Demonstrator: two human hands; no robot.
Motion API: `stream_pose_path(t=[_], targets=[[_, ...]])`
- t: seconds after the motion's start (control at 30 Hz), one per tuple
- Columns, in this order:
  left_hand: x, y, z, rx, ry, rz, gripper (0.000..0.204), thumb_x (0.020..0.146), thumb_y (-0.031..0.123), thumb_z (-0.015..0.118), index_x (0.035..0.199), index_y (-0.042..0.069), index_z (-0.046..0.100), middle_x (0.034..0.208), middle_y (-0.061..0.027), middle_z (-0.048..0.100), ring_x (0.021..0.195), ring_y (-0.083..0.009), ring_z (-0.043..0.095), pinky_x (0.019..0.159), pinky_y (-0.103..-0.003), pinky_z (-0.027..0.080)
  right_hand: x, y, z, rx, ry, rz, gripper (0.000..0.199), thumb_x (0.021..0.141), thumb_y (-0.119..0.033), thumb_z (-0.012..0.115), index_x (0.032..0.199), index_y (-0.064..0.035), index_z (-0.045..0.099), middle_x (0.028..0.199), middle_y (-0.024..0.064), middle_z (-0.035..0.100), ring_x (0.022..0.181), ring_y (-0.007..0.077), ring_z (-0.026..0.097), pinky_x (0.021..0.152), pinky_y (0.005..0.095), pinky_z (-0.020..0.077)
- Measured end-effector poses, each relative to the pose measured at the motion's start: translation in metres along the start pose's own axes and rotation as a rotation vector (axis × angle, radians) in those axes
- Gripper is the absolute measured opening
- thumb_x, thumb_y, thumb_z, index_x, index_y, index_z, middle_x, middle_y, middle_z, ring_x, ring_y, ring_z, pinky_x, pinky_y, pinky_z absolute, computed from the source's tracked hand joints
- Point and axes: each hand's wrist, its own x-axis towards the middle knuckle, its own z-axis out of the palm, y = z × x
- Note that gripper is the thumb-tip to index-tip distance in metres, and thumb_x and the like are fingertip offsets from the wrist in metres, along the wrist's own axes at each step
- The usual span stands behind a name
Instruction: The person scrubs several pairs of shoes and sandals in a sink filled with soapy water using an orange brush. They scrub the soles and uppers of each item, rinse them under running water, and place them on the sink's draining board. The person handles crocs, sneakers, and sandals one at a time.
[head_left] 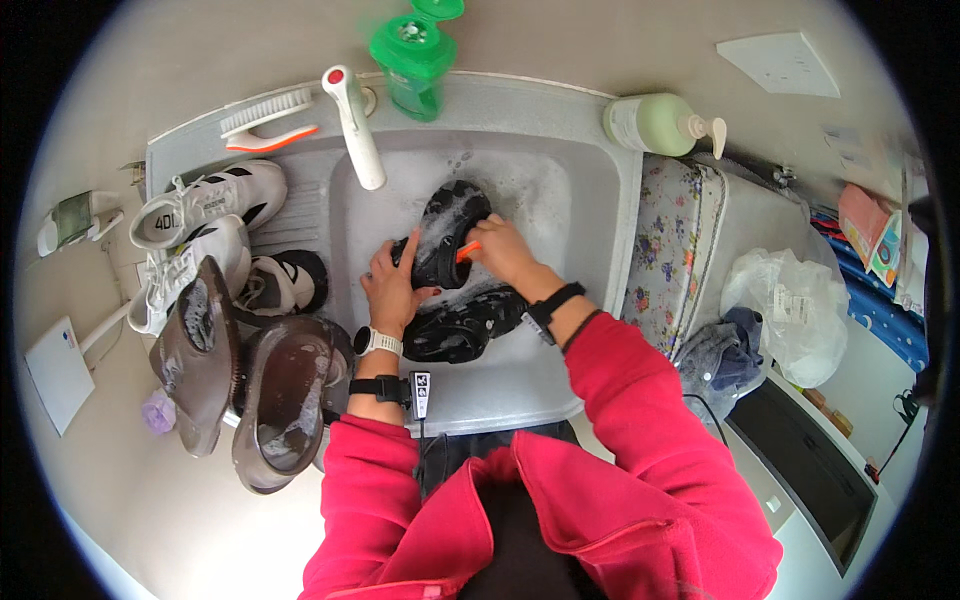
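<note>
A black shoe [452, 225] covered in foam is tilted up in the soapy sink basin [560, 200]. My left hand [395, 285] grips its near end. My right hand [500, 250] is closed on an orange-handled brush [468, 252] pressed against the shoe's side. A second black shoe [462, 322] lies in the basin just below both hands. Both arms wear red sleeves, with a white watch on the left wrist and a black band on the right.
On the drainboard to the left lie white sneakers [205, 205], a black-and-grey shoe [285, 285] and two brown translucent clogs [285, 395]. A white scrub brush [265, 118], white tap [355, 125], green bottle [415, 55] and soap pump bottle [655, 122] line the rim. A floral-covered machine [670, 250] stands right.
</note>
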Motion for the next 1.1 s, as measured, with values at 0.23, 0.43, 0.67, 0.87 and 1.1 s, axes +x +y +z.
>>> stream_pose_path(t=[0.23, 0.43, 0.67, 0.87, 1.1], targets=[[-0.002, -0.008, 0.03, -0.395, 0.203, -0.089, 0.091, 0.071, 0.04, 0.083, 0.149, 0.014, 0.042, 0.152, -0.0177, 0.034, 0.138, -0.0388, 0.032, 0.112, -0.055, 0.023, 0.003, 0.019, -0.029, 0.009, 0.264, 0.167, 0.013, 0.08, -0.021, 0.071, 0.09, -0.0134, 0.067, 0.085, 0.0079, 0.066, 0.09, 0.0305, 0.06, 0.085, 0.0427, 0.046], [-0.011, 0.02, 0.057, -0.136, 0.377, -0.235, 0.113, 0.055, 0.027, 0.091, 0.149, 0.005, 0.031, 0.149, -0.0137, 0.037, 0.134, -0.0379, 0.036, 0.111, -0.053, 0.024, 0.012, -0.004, -0.034, -0.003, 0.142, 0.022, 0.01, 0.081, -0.02, 0.069, 0.089, -0.0146, 0.065, 0.083, 0.0079, 0.065, 0.088, 0.03, 0.059, 0.08, 0.0434, 0.0443], [-0.007, 0.005, 0.049, -0.058, 0.254, 0.021, 0.097, 0.058, 0.016, 0.088, 0.144, 0.008, 0.041, 0.145, -0.0105, 0.043, 0.134, -0.0328, 0.038, 0.117, -0.052, 0.02, 0.022, -0.036, -0.036, -0.122, 0.094, -0.168, 0.012, 0.075, -0.015, 0.073, 0.085, -0.0164, 0.066, 0.079, 0.0048, 0.063, 0.084, 0.0269, 0.059, 0.075, 0.0416, 0.0437], [-0.008, 0.004, 0.046, -0.091, 0.235, -0.024, 0.098, 0.053, 0.013, 0.088, 0.14, 0.009, 0.045, 0.142, -0.0095, 0.046, 0.134, -0.033, 0.038, 0.116, -0.051, 0.021, 0.002, -0.018, -0.028, 0.02, 0.238, -0.039, 0.01, 0.075, -0.013, 0.075, 0.083, -0.0117, 0.069, 0.078, 0.0064, 0.064, 0.082, 0.0282, 0.06, 0.076, 0.0418, 0.0444], [-0.002, 0.011, 0.049, -0.029, 0.249, -0.056, 0.1, 0.052, 0.016, 0.09, 0.14, 0.012, 0.045, 0.14, -0.0076, 0.047, 0.133, -0.0324, 0.04, 0.115, -0.053, 0.022, -0.011, -0.012, 0.0, 0.043, 0.196, -0.002, 0.01, 0.074, -0.015, 0.077, 0.082, -0.0124, 0.07, 0.081, 0.0051, 0.067, 0.082, 0.0273, 0.059, 0.076, 0.0407, 0.0438]])
